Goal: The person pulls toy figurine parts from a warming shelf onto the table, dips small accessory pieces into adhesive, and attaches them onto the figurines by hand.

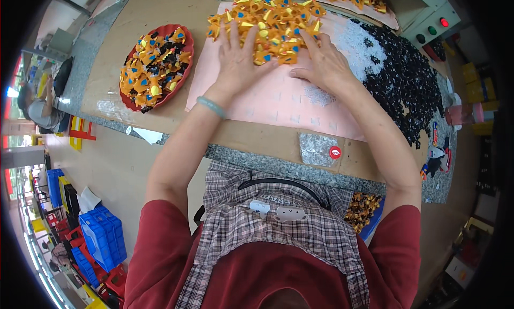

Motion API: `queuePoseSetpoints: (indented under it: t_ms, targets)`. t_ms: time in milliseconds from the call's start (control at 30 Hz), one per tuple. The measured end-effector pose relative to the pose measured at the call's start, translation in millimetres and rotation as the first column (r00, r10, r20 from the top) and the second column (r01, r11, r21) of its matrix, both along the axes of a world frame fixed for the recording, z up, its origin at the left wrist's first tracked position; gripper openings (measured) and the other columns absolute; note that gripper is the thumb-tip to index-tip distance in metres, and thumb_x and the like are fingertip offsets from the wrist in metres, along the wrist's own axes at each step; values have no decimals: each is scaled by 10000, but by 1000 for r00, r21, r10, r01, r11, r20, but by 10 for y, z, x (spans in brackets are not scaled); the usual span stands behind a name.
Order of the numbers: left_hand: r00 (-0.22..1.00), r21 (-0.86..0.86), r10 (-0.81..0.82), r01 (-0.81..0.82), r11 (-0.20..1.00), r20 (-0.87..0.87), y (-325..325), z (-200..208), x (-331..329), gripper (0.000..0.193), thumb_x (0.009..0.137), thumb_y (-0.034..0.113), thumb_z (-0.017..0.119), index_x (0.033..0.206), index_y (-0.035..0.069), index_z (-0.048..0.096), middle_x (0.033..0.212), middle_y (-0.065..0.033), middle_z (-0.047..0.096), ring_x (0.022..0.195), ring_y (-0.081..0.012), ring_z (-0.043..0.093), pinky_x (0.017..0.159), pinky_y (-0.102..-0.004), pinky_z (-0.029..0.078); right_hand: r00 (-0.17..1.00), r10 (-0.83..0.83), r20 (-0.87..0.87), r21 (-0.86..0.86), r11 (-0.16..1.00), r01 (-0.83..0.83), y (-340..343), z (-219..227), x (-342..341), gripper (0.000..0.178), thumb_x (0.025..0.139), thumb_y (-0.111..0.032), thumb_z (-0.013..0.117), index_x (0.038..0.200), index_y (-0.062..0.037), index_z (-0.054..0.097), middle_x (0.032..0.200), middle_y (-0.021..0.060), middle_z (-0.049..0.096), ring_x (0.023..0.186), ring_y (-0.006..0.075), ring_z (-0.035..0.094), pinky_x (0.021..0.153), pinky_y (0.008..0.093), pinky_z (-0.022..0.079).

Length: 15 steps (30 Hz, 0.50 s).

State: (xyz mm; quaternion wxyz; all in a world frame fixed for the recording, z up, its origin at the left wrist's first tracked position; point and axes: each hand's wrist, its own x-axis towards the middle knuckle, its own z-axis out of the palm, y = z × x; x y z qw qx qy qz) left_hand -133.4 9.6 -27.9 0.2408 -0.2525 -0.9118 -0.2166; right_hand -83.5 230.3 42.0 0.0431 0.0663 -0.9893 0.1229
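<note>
Small orange pieces with yellow and blue spots (278, 25) lie heaped at the far end of a pink sheet (251, 101). My left hand (238, 62) rests at the heap's near left side, its fingers spread and the fingertips among the pieces. At the near right side is my right hand (327, 67), with fingers apart, the forefinger reaching to the heap's edge and the thumb over the sheet. Neither hand visibly grips anything. What lies under the fingertips is partly hidden.
Left of the sheet stands a red scalloped dish (186, 70) full of orange and black pieces. Many small black pieces (409, 76) and white bits (360, 44) spread to the right. A machine with round buttons (431, 29) stands at the back right. Blue crates (104, 236) are on the floor.
</note>
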Motion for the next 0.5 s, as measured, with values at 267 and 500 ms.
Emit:
queuePoseSetpoints:
  t_ms: [267,500]
  targets:
    - [993,-54,96,-93,994,71,246,100,-239,920,735,582,738,1455,142,371,1534,-250,187,1421,-493,103,1069,-640,248,991,-41,-130,-1,999,41,72,-204,-405,845,765,-378,767,1465,-143,357,1354,278,407,1157,409,551,955,443,493]
    - [992,7,-90,91,996,-86,122,439,209,542,813,293,710,1303,133,542,1427,-172,379,1321,-403,322,1061,-525,326,960,63,-272,-145,984,-106,620,137,215,535,867,-211,685,1361,-105,507,1290,167,512,1035,334,614,870,403,522]
